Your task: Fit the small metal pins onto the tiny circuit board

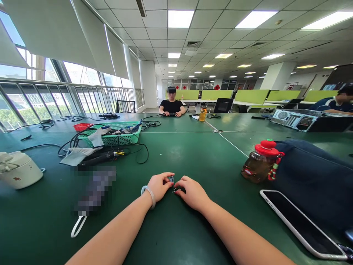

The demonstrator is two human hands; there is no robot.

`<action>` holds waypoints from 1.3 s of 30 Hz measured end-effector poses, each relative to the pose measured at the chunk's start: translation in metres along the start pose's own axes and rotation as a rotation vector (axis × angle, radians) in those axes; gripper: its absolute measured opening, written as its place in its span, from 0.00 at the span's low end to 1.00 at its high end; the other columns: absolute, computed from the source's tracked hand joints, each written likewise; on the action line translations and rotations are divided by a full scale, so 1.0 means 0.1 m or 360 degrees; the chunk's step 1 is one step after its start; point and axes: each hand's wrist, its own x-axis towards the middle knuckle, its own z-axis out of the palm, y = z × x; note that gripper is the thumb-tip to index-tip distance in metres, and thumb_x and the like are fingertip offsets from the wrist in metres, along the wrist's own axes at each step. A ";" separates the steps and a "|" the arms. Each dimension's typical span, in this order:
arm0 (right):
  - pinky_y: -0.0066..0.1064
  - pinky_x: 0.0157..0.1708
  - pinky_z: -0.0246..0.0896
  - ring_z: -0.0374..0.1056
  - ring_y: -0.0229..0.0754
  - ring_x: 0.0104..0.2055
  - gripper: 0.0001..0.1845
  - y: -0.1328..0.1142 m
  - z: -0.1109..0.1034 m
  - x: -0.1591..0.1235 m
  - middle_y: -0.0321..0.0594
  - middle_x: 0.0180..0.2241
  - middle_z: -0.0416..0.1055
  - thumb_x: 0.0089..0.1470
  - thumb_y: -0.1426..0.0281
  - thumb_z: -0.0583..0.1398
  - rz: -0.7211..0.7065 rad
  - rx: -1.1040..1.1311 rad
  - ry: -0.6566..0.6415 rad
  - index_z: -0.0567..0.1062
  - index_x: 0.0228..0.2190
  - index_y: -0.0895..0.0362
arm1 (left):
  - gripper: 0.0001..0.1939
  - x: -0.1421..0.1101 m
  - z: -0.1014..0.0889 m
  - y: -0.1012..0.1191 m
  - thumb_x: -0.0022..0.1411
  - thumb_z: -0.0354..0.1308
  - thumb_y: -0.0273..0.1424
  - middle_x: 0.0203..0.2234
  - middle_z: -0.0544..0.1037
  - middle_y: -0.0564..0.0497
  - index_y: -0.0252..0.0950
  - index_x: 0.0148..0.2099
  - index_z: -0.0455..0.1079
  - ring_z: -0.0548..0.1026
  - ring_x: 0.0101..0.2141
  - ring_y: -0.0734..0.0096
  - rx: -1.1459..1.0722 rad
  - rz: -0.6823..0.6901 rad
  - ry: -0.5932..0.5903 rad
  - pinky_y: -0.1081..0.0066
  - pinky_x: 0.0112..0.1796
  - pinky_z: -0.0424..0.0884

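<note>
My left hand, with a pale bangle at the wrist, pinches a small blue-grey circuit board between thumb and fingertips just above the green table. Close beside it on the right, my right hand has its thumb and fingers curled together at a tiny dark part with light bits. That part is too small to name, and the fingers partly cover it. The two hands are a short gap apart over the table's middle.
Left stand a green basket with cables, a red tray, a white pot-like container and a blurred pouch. Right are a red-lidded bottle, dark bag, tablet and computer case. Two people sit beyond.
</note>
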 end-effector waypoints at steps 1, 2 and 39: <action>0.25 0.32 0.55 0.63 0.35 0.32 0.06 -0.01 0.01 0.01 0.34 0.33 0.66 0.49 0.67 0.58 -0.0002 -0.0007 -0.0001 0.74 0.32 0.50 | 0.17 0.00 0.00 0.00 0.52 0.53 0.32 0.24 0.73 0.56 0.40 0.47 0.68 0.69 0.26 0.76 -0.0006 0.0000 0.0000 0.75 0.32 0.66; 0.25 0.31 0.55 0.63 0.35 0.32 0.05 -0.01 0.02 0.01 0.34 0.32 0.66 0.49 0.67 0.58 -0.0007 -0.0016 -0.0005 0.74 0.30 0.51 | 0.18 0.00 0.01 -0.01 0.52 0.53 0.32 0.24 0.73 0.56 0.40 0.47 0.68 0.69 0.26 0.75 -0.0008 -0.0001 -0.0004 0.75 0.32 0.66; 0.26 0.33 0.53 0.61 0.36 0.32 0.09 0.07 0.02 0.05 0.36 0.30 0.66 0.56 0.70 0.50 0.0003 0.0127 0.0149 0.68 0.29 0.56 | 0.20 -0.08 -0.05 0.21 0.54 0.53 0.30 0.27 0.76 0.55 0.44 0.51 0.66 0.70 0.29 0.73 0.0236 0.0290 -0.0193 0.74 0.35 0.64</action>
